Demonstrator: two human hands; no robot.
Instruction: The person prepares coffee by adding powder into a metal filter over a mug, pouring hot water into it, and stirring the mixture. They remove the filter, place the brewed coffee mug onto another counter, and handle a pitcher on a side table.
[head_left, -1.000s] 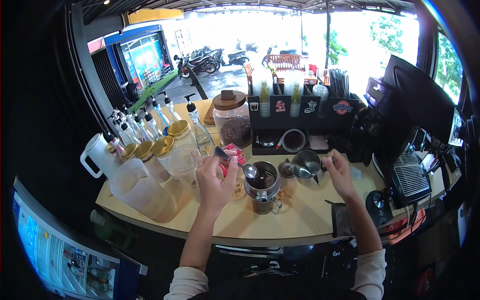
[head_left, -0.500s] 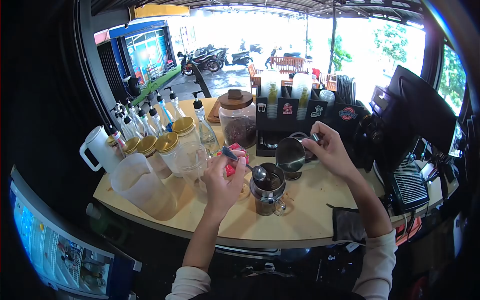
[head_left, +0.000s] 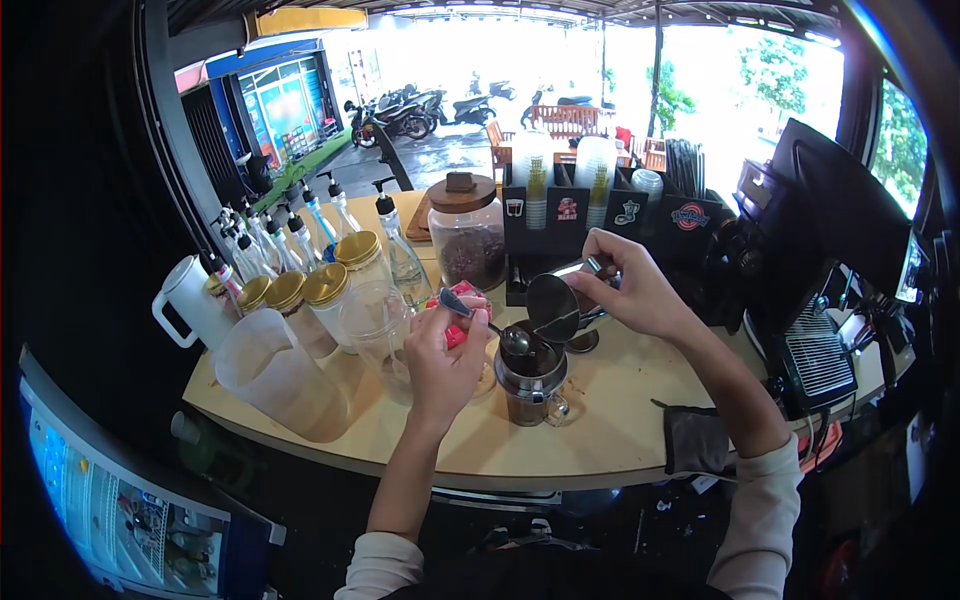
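My left hand [head_left: 445, 360] pinches the handle of a metal spoon [head_left: 515, 341]. The spoon's bowl hangs over the mouth of a metal drip coffee filter [head_left: 518, 383], which has dark contents. Under the filter stands a glass mug [head_left: 560, 408] with a clear handle. In my right hand [head_left: 635, 290] is a small metal pitcher [head_left: 553, 308], gripped by its handle and tipped toward the spoon and filter. A thin bright streak shows at its lip; whether liquid is flowing I cannot tell. Behind the left hand lies a red packet [head_left: 463, 300].
To the left stand a frosted pitcher [head_left: 260, 365], gold-lidded jars [head_left: 327, 285], a clear container [head_left: 375, 325] and several pump bottles [head_left: 395, 240]. A wooden-lidded jar [head_left: 468, 235] and black cup organizer [head_left: 590, 212] line the back. A cloth [head_left: 697, 440] and espresso machine [head_left: 815, 345] are right.
My right hand has tipped the metal pitcher further and brought it left and closer to the spoon and filter. The spoon stays over the filter; the whole view has shifted slightly.
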